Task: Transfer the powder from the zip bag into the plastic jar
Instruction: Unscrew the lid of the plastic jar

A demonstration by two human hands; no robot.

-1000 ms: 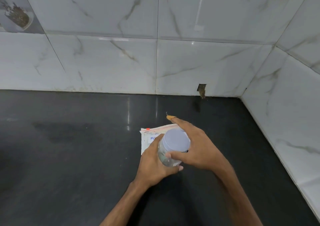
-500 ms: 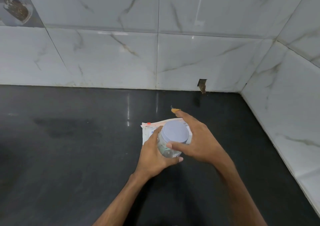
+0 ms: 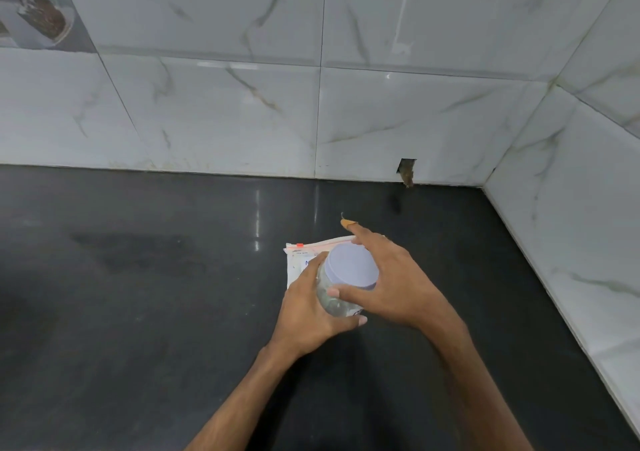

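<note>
A clear plastic jar point(image 3: 330, 300) with a pale lilac lid point(image 3: 350, 268) is held above the black counter. My left hand point(image 3: 308, 315) grips the jar's body from the left. My right hand point(image 3: 391, 281) is curled round the lid, thumb on the near rim, with its bandaged index finger sticking out toward the wall. Behind and under the jar lies the white zip bag point(image 3: 298, 258) with a red-striped top, flat on the counter and mostly hidden by the jar and hands.
The dark counter point(image 3: 138, 312) runs left and toward me. Marble-tiled walls point(image 3: 398, 118) close the back and the right side. A small hole point(image 3: 407, 170) sits in the back wall near the corner.
The jar and both hands stay in much the same grip; the view has shifted slightly. My right hand has turned a little on the lid.
</note>
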